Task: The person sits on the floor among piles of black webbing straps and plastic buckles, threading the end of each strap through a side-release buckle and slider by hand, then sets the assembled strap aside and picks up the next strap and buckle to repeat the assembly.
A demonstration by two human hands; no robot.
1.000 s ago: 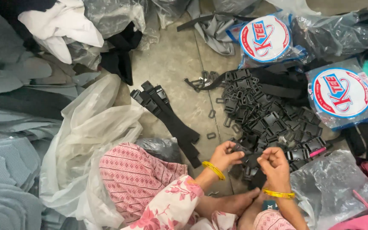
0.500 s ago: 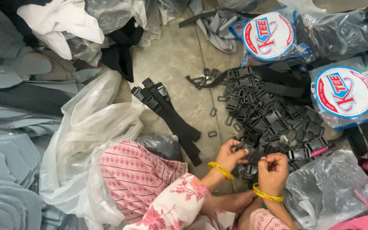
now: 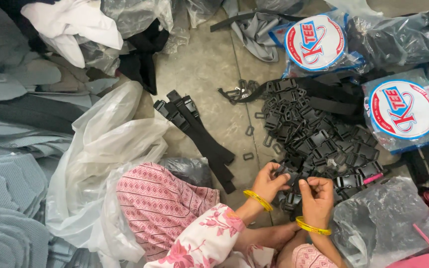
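My left hand point(image 3: 270, 181) and my right hand point(image 3: 317, 194) meet at the near edge of a heap of black plastic buckles point(image 3: 323, 141) on the floor. Both hands pinch a black buckle piece point(image 3: 293, 179) between their fingers. Each wrist carries a yellow bangle. A bundle of black straps with buckles point(image 3: 197, 134) lies to the left of my hands, apart from the heap. My knee in pink patterned cloth point(image 3: 160, 203) sits lower left.
Two round packets of black webbing point(image 3: 316, 42) point(image 3: 404, 111) lie at the upper right. Clear plastic bags point(image 3: 110, 149) point(image 3: 383, 223) flank me. Grey fabric cut pieces point(image 3: 11, 198) pile up at the left. Loose black rings point(image 3: 249, 131) dot the concrete floor.
My hands have drawn closer together over the buckle piece; the right hand has shifted slightly left. The view has tilted a little.
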